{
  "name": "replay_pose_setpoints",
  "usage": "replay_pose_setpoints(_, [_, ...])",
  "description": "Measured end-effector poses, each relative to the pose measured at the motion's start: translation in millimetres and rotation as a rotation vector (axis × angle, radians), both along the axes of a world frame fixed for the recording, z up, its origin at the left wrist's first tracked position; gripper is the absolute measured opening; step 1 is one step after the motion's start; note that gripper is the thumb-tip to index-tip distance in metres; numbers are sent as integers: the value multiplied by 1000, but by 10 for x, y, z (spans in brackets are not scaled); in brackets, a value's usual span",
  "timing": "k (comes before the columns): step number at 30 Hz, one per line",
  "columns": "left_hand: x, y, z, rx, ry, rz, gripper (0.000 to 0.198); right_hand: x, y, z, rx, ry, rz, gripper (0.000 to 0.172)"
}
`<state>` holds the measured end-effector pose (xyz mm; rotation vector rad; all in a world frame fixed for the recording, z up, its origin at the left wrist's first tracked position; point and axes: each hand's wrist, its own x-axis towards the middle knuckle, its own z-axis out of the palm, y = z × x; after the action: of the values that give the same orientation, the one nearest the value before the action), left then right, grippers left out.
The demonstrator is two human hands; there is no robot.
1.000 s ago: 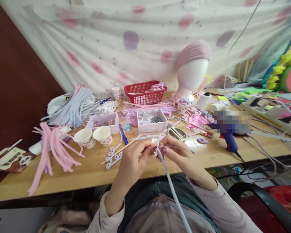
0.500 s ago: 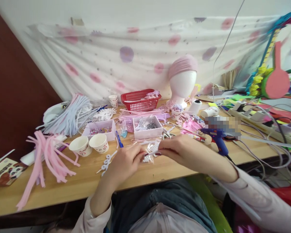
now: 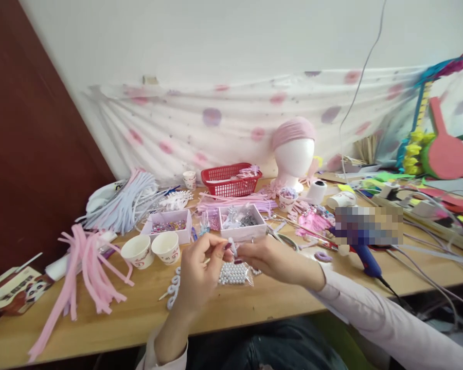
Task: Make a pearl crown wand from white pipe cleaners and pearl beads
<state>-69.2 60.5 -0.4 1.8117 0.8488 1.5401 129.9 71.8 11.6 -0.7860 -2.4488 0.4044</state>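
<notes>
My left hand [image 3: 200, 270] and my right hand [image 3: 272, 257] meet above the wooden table [image 3: 254, 303] near its front edge. Both pinch the top of a small clear bag of white pearl beads [image 3: 233, 272], which hangs between them just over the table. A small white piece shows between the fingertips; I cannot make out what it is. Two white paper cups [image 3: 152, 249] stand left of my left hand. White curled pipe-cleaner pieces [image 3: 172, 290] lie under my left wrist.
Pink pipe cleaners [image 3: 87, 262] and pale blue ones [image 3: 125, 203] lie at the left. Two pale trays of beads [image 3: 241, 223] and a red basket [image 3: 229, 180] sit behind my hands. A foam head [image 3: 293, 154] stands at the back. A blue glue gun [image 3: 364, 257] and cables lie right.
The long pale pipe cleaner held a second ago is gone from my hands. Both hands now hold the bead bag. The view has tilted up.
</notes>
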Motion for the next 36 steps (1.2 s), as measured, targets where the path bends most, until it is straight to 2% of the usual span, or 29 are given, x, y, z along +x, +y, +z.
replay_pose_setpoints(3, [-19, 88, -16, 172, 175, 220, 13, -117, -152, 27, 60, -162, -141, 19])
replay_pose_setpoints(6, [-61, 173, -44, 253, 302, 300, 14, -137, -305, 175, 51, -263, -205, 18])
replay_pose_setpoints(10, [-54, 164, -69, 388, 473, 252, 18, -38, -385, 516, 51, -362, -149, 17])
replay_pose_setpoints(13, [-38, 68, -37, 525, 494, 129, 20, 81, -263, 793, 92, -364, -122, 20])
replay_pose_setpoints(15, [-48, -3, 8, 536, 452, 84, 18, 153, -116, 898, 96, -273, -86, 23])
replay_pose_setpoints(18, [-84, -86, 77, 504, 398, 92, 12, 226, 99, 858, 11, -129, 18, 22])
replay_pose_setpoints(22, [-129, -165, 121, 460, 360, 96, 12, 271, 230, 563, -96, -54, 14, 24])
replay_pose_setpoints(25, [-144, -188, 113, 379, 290, 177, 14, 240, 178, 355, -137, -31, 6, 22])
replay_pose_setpoints(28, [-135, -136, 65, 328, 248, 317, 15, 97, -6, 238, -123, -59, -15, 23])
replay_pose_setpoints(32, [-124, 0, -44, 437, 394, 405, 16, -148, -318, 264, -104, -133, -73, 24])
replay_pose_setpoints(36, [-166, 31, -90, 568, 495, 353, 17, -157, -387, 508, -60, -88, -36, 22])
